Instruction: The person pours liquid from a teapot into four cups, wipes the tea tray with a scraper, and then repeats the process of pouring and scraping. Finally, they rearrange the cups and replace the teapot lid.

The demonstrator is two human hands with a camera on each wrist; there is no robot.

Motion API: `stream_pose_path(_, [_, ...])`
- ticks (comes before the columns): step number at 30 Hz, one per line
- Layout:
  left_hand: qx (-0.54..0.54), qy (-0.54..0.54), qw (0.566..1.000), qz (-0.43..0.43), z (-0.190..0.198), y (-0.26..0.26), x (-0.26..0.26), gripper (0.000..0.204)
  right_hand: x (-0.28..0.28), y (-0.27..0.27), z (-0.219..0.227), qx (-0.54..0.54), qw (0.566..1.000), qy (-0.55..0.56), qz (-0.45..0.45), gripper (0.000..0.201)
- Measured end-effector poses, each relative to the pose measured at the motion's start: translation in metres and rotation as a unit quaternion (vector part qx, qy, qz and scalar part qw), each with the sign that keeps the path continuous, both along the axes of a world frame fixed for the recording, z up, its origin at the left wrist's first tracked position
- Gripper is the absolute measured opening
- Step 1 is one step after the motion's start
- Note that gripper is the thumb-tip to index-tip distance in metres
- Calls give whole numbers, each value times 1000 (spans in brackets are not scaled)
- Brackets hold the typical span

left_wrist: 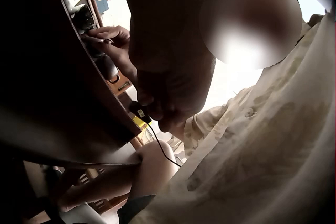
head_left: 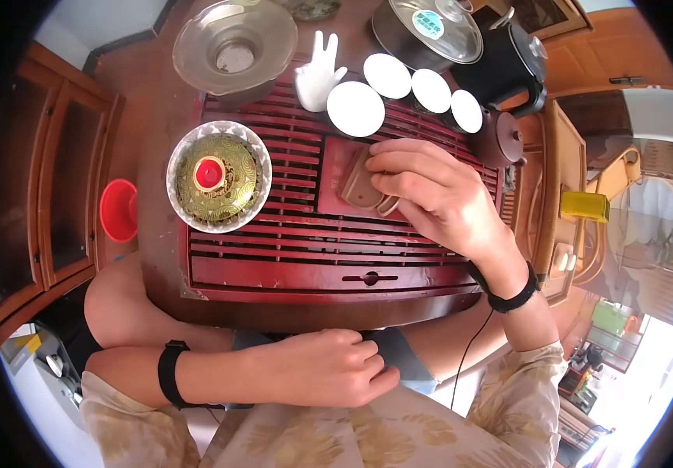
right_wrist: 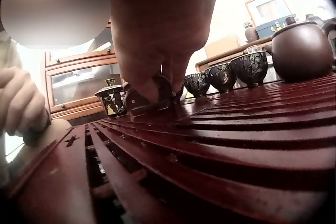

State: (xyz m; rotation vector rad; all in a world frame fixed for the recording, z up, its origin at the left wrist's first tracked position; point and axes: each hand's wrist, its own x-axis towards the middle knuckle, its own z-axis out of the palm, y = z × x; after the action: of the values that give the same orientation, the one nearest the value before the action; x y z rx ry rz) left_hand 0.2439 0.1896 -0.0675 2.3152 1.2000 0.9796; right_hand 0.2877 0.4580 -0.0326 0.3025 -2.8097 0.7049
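My right hand [head_left: 442,195] reaches over the red slatted tea tray [head_left: 332,273] and pinches a small flat brown piece [head_left: 361,187] with a dot-like hole near its edge. A second curved brown edge shows beside it under the fingers. The piece stands over the tray's smooth middle panel [head_left: 336,168]; in the right wrist view the fingers partly hide it. My left hand [head_left: 336,368] hangs in front of my shirt, loosely curled and holding nothing. Left of the middle panel sits a lidded gaiwan [head_left: 235,204] with a gold-patterned lid and a red-topped knob.
Along the tray's far side are a white hand-shaped figure [head_left: 317,78], several cups with white insides [head_left: 356,109] and a dark brown teapot [head_left: 500,139]. Behind stand a glass bowl [head_left: 192,47], a lidded pot [head_left: 399,39] and a black kettle [head_left: 508,66]. A cable hangs from my right wristband.
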Motion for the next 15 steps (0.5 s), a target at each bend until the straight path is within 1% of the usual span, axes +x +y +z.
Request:
stream_pose_path(3, [-16, -1, 1000, -3, -1, 1, -2, 33, -3, 6, -3, 1, 1000, -1, 13, 34])
stream_pose_path(6, [-24, -2, 1000, -4, 0, 2, -3, 31, 1, 16, -4, 31, 999, 3, 21, 32])
stream_pose_path(10, [-28, -1, 1000, -3, 1, 4, -4, 30, 26, 32, 6, 38, 999, -34, -9, 26])
stream_pose_path(12, [-10, -8, 1000, 5, 2, 6, -3, 15, 28, 31, 5, 25, 999, -30, -13, 28])
stream_pose_path(15, [-8, -19, 1000, 11, 1, 8, -3, 14, 16, 21, 1, -7, 1000, -11, -5, 30])
